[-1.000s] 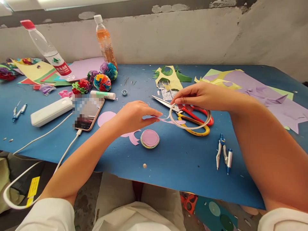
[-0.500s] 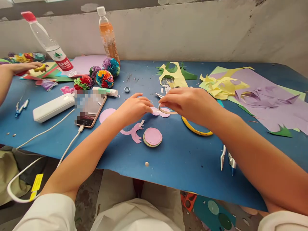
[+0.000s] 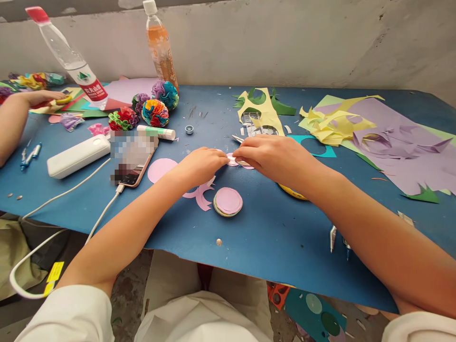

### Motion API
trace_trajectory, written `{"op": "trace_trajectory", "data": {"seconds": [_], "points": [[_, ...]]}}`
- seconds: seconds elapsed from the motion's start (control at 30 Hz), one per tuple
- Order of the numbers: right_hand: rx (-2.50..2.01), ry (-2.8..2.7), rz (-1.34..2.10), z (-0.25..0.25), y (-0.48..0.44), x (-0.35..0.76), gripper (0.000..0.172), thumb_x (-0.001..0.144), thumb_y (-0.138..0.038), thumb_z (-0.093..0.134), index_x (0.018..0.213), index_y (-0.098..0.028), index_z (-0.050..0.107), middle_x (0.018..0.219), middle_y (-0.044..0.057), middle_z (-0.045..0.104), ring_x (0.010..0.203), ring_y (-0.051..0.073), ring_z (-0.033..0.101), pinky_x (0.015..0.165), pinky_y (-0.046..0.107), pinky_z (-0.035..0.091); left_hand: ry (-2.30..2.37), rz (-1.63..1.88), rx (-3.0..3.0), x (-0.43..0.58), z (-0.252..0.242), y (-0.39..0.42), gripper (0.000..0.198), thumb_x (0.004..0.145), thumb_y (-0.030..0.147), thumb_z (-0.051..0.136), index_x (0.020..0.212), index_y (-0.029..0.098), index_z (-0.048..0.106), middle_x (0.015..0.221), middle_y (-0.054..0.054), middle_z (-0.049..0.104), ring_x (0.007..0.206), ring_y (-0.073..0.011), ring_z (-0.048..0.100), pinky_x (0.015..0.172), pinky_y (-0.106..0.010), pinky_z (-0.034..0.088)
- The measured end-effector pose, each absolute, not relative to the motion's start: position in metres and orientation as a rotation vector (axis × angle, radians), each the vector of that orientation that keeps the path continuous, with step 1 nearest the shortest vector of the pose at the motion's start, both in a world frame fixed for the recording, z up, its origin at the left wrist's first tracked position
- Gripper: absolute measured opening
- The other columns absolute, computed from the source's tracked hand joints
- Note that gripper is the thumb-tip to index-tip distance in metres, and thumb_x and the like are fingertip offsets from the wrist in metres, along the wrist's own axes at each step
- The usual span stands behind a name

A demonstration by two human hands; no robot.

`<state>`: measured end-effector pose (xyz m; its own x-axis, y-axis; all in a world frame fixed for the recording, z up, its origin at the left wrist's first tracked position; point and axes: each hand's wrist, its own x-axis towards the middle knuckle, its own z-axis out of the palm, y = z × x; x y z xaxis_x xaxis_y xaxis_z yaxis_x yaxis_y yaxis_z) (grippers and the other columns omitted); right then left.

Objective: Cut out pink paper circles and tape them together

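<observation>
Pink paper [image 3: 233, 164] on blue table [image 3: 270, 242], between left hand [image 3: 201, 166] and right hand [image 3: 267, 154]. Fingers of both curled down at it; exact grip hidden. Step looks like sticking a pale strip [image 3: 231, 159] on. Next probably wants steady, light pressing. Nearer: disc stack [image 3: 228, 201]. Scissors [image 3: 292, 192] partly under right hand.

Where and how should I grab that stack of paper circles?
Probably by the round rim, thumb opposite fingers, from the near side: the stack lies flat, layered edge showing, with pink scraps to its left and the left hand and right hand beyond it.
</observation>
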<state>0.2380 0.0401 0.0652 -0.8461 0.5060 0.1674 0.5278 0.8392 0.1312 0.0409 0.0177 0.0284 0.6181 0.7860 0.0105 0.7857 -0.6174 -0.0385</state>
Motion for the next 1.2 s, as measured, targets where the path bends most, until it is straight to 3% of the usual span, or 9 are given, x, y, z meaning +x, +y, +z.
{"op": "trace_trajectory", "data": {"seconds": [0.13,0.3,0.4,0.53,0.77,0.93,1.2], "points": [[-0.860,-2.900,-0.245,0.068,0.040,0.239,0.030,0.092,-0.019,0.041,0.098,-0.020,0.070,0.091,0.008,0.070,0.079,0.019,0.060,0.058,0.028,0.034,-1.375,0.068,-2.790,0.043,0.028,0.016,0.048,0.082,0.001,0.043,0.121,0.022,0.061,0.121,-0.005,0.065,0.106,-0.0199,0.063,0.082,-0.029,0.048],[-1.180,-2.873,-0.104,0.080,0.041,0.244,0.034,0.088,-0.014,0.042,0.114,-0.022,0.064,0.102,0.008,0.069,0.078,0.020,0.062,0.058,0.028,0.035,-1.414,0.133,-2.761,0.048,0.033,0.010,0.046,0.087,0.005,0.042,0.127,0.023,0.057,0.120,-0.007,0.064,0.105,-0.0215,0.062,0.078,-0.030,0.048],[-1.405,-2.813,0.091,0.085,0.047,0.254,0.030,0.088,-0.022,0.046,0.114,-0.021,0.061,0.087,0.008,0.071,0.069,0.023,0.062,0.055,0.030,0.039,-1.409,0.143,-2.747,0.049,0.034,0.008,0.049,0.084,0.004,0.045,0.128,0.023,0.055,0.119,-0.007,0.063,0.105,-0.0205,0.061,0.077,-0.028,0.048],[-1.248,-2.718,0.229,0.084,0.057,0.266,0.026,0.087,-0.035,0.052,0.109,-0.026,0.061,0.077,0.003,0.070,0.063,0.020,0.060,0.055,0.031,0.040,-1.399,0.175,-2.743,0.048,0.032,0.007,0.060,0.079,0.001,0.048,0.134,0.023,0.048,0.123,-0.006,0.060,0.109,-0.0203,0.059,0.076,-0.027,0.048],[-1.119,-2.673,-0.027,0.087,0.044,0.251,0.029,0.092,-0.030,0.044,0.101,-0.023,0.071,0.096,0.008,0.068,0.080,0.022,0.060,0.066,0.033,0.040,-1.407,0.259,-2.709,0.050,0.033,0.004,0.068,0.077,0.001,0.050,0.141,0.022,0.038,0.127,-0.009,0.057,0.107,-0.0206,0.060,0.074,-0.026,0.048],[-1.096,-2.774,-0.328,0.084,0.039,0.247,0.035,0.094,-0.027,0.039,0.101,-0.024,0.073,0.089,0.010,0.065,0.078,0.023,0.058,0.057,0.032,0.034,-1.423,0.288,-2.704,0.054,0.036,0.001,0.063,0.082,0.004,0.050,0.141,0.021,0.038,0.129,-0.012,0.055,0.109,-0.0238,0.058,0.076,-0.030,0.049],[-1.057,-2.893,-0.514,0.077,0.043,0.246,0.036,0.094,-0.022,0.038,0.097,-0.019,0.074,0.086,0.012,0.062,0.075,0.023,0.056,0.060,0.034,0.034,-1.412,0.271,-2.709,0.056,0.036,0.000,0.053,0.088,0.006,0.044,0.139,0.020,0.041,0.129,-0.013,0.054,0.114,-0.0255,0.056,0.078,-0.033,0.050]]}}
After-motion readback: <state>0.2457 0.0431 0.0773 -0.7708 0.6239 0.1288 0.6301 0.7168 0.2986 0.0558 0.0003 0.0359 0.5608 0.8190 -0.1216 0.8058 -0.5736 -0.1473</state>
